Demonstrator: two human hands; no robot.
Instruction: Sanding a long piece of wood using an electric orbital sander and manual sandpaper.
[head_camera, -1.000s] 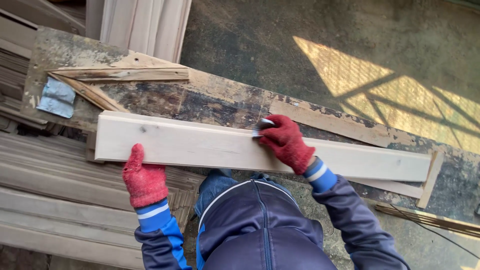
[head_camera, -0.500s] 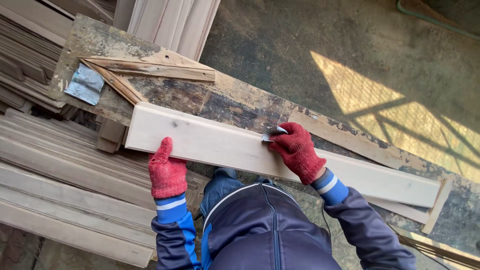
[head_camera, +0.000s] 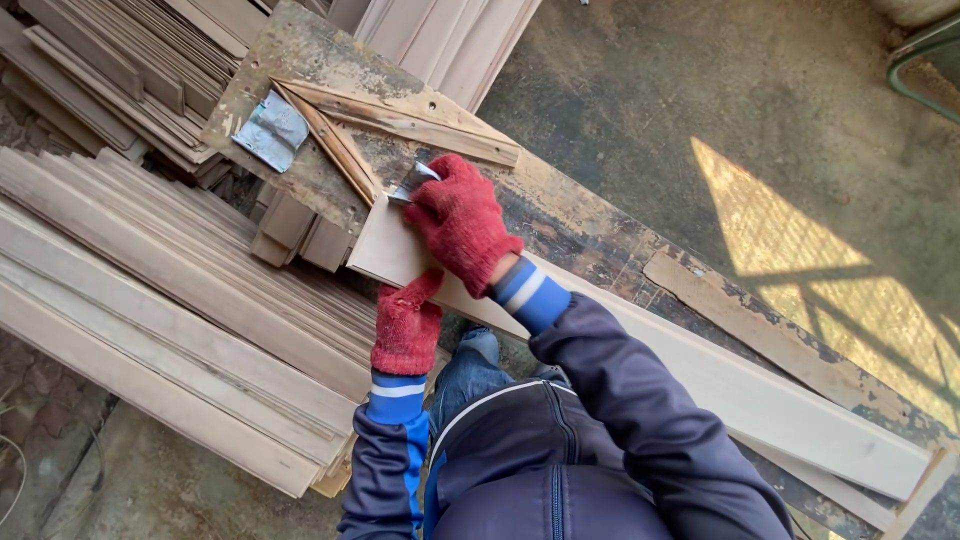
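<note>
Two red-gloved hands work one long pale board (head_camera: 700, 375) laid lengthwise on a scarred, paint-stained counter (head_camera: 300, 60) in a sunlit yard. The right hand (head_camera: 462, 220) is clenched around a small flat metal scraper (head_camera: 412, 183), its blade pressed to the board's far end beside a nailed triangle of rough wooden strips (head_camera: 400, 115) that appears to serve as a stop. The left hand (head_camera: 405, 325) grips the board's near edge, thumb raised against its face, steadying it.

The board runs diagonally from upper left, where it meets the strips, down to the lower right, resting on the counter with a thinner strip beneath its far end. It looks planed and clean: creamy, nearly knot-free here, with straight, crisp edges and a fine grain.

Judged by its look, the board is stiff and only moderately heavy, likely awkward more for its length than its weight. Its smooth face would offer little grip to a glove, so the edges are the natural hold, one hand near each end or a spread two-handed grasp about the middle to keep it from tipping. The corners and freshly dressed face seem liable to dents against the rough counter.

A stack of similar planks (head_camera: 150, 300) lies at left; a crumpled grey sheet (head_camera: 268, 130) sits on the counter's corner.
</note>
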